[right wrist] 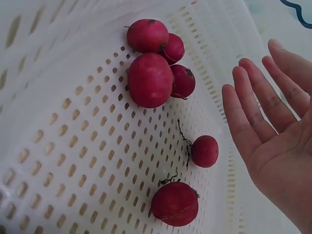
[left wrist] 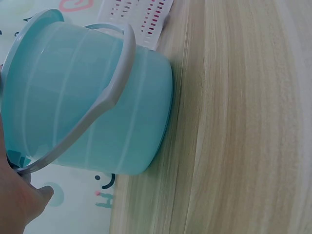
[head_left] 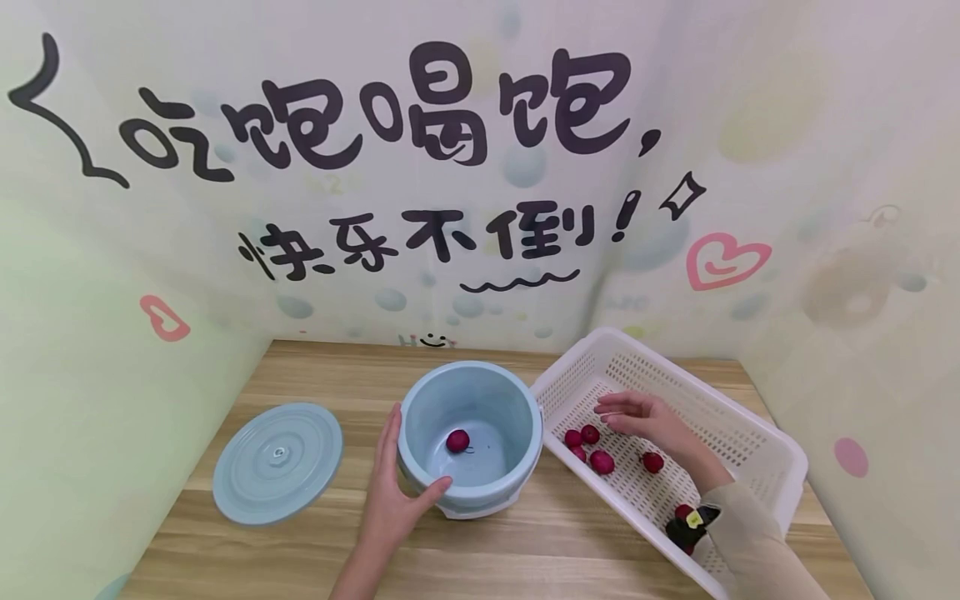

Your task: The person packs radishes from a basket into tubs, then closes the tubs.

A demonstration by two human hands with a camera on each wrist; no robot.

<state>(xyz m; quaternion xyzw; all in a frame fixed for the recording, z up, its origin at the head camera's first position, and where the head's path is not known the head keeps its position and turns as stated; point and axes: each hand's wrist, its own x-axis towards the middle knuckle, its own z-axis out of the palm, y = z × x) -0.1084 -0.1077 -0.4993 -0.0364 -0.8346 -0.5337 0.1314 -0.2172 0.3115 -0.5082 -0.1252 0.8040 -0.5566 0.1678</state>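
Note:
A light-blue bucket stands upright with its top uncovered. One red radish lies on its floor. My left hand holds the bucket at its left side, thumb across the near rim and fingers along the outside. In the left wrist view the bucket's pale handle hangs down its side. Over the white perforated basket hovers my right hand, fingers extended and nothing in them. Beneath it, several radishes, such as a large one in a cluster and a smaller one, lie on the basket floor.
A round light-blue lid lies flat on the wooden table, left of the bucket. The basket sits close against the bucket's right side. Behind the table's back edge rises a printed wall covering.

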